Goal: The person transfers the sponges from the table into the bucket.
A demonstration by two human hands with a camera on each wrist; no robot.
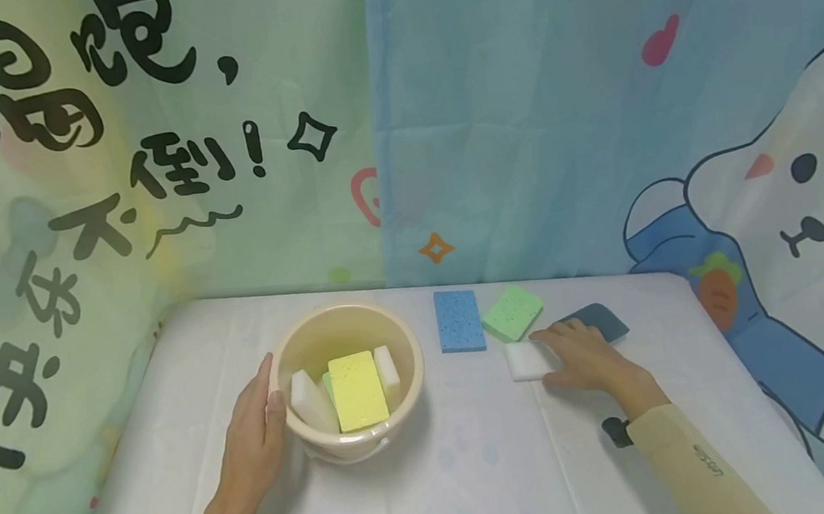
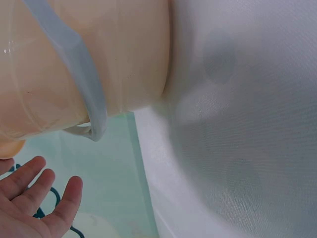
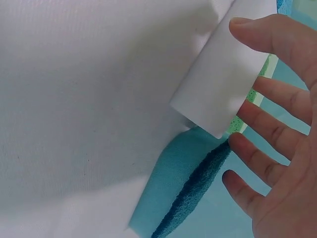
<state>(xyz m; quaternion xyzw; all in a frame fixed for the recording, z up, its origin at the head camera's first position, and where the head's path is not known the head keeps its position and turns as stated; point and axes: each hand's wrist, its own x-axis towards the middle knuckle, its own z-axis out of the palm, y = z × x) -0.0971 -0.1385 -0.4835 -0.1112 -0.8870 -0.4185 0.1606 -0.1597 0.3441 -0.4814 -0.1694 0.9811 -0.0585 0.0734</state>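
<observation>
A cream bucket [image 1: 399,317] stands on the white-covered table, holding a yellow sponge [image 1: 357,390], two white sponges and a partly hidden green piece. My left hand [image 1: 252,429] rests against the bucket's left side, its fingers fairly straight in the left wrist view. To the right, my right hand [image 1: 580,354] pinches a white sponge block [image 1: 524,361], thumb on its near face [image 3: 225,69] and fingers along the far edge. Beside that hand lies a dark grey-blue scouring pad [image 1: 603,321], bluer in the right wrist view. A green sponge [image 1: 513,313] sits just behind the white block.
A blue sponge [image 1: 459,321] lies left of the green one, near the table's back edge. The bucket's pale handle [image 2: 81,64] hangs down its near side. Printed curtains [image 1: 502,113] stand behind the table [image 1: 472,468] and along its sides.
</observation>
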